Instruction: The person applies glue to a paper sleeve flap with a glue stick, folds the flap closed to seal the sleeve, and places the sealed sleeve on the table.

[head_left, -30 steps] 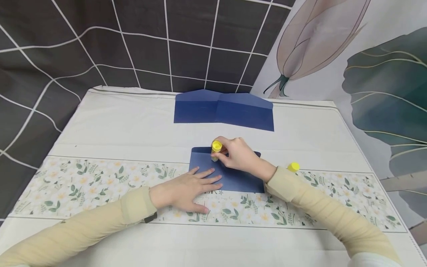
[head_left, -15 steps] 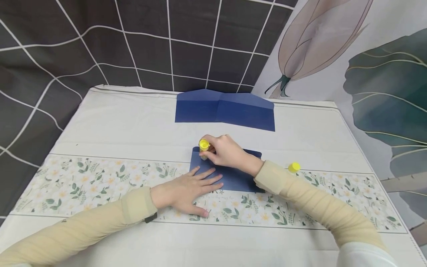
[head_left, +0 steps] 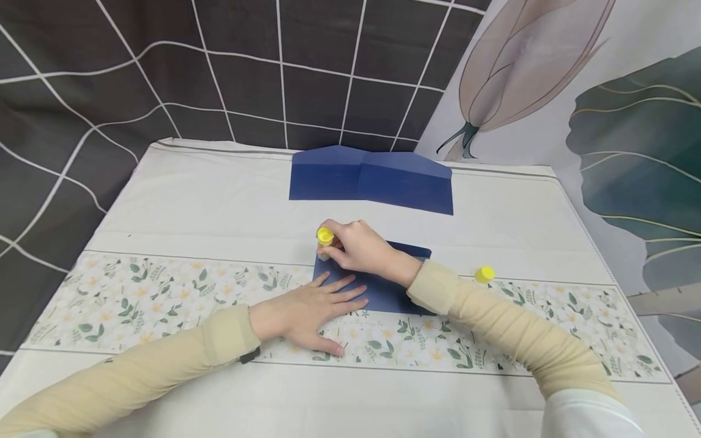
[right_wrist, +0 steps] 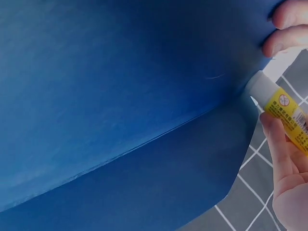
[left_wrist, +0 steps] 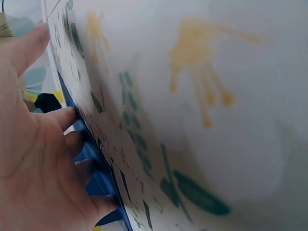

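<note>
A dark blue envelope (head_left: 391, 295) lies on the floral band of the tablecloth. My left hand (head_left: 312, 313) rests flat with spread fingers, the fingertips on the envelope's left part and the thumb on the cloth. Between thumb and fingers, my right hand (head_left: 358, 246) grips a yellow glue stick (head_left: 325, 237), upright at the envelope's far left corner. In the right wrist view the white end of the glue stick (right_wrist: 288, 113) meets the blue paper (right_wrist: 120, 86) close to its fold. The right forearm covers part of the envelope.
Two more blue envelopes (head_left: 325, 182) lie overlapping at the table's back edge. A yellow cap (head_left: 485, 274) stands right of the right forearm. Behind the table hangs a dark cloth (head_left: 219, 67) with white grid lines.
My right hand has slid the glue stick leftward along the envelope's far side to its left corner. The left hand stays in place on the envelope.
</note>
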Demonstrator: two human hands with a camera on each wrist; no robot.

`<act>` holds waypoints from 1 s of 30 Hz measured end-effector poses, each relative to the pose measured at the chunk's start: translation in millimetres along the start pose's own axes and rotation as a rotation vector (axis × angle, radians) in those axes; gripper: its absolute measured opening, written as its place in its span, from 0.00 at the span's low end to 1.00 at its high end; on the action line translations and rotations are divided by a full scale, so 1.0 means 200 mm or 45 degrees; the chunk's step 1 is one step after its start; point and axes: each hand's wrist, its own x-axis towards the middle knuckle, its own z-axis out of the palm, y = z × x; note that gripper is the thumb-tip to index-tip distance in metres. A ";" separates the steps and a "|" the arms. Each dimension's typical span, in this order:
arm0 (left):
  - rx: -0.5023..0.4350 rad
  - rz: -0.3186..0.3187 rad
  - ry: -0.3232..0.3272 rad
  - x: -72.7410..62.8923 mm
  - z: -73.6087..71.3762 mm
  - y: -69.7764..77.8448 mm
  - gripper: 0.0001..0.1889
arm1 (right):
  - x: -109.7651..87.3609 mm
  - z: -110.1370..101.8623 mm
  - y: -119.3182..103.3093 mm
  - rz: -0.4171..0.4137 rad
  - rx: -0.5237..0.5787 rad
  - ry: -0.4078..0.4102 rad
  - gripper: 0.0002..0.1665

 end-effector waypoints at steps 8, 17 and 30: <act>-0.016 -0.010 -0.014 0.01 0.00 0.00 0.47 | -0.08 -0.06 0.01 0.017 -0.056 -0.014 0.14; -0.012 -0.020 -0.026 0.01 -0.01 0.00 0.47 | -0.10 -0.05 0.04 -0.003 0.007 0.003 0.13; -0.026 -0.020 -0.017 0.01 0.00 0.00 0.47 | -0.03 -0.02 0.03 -0.057 0.032 -0.045 0.14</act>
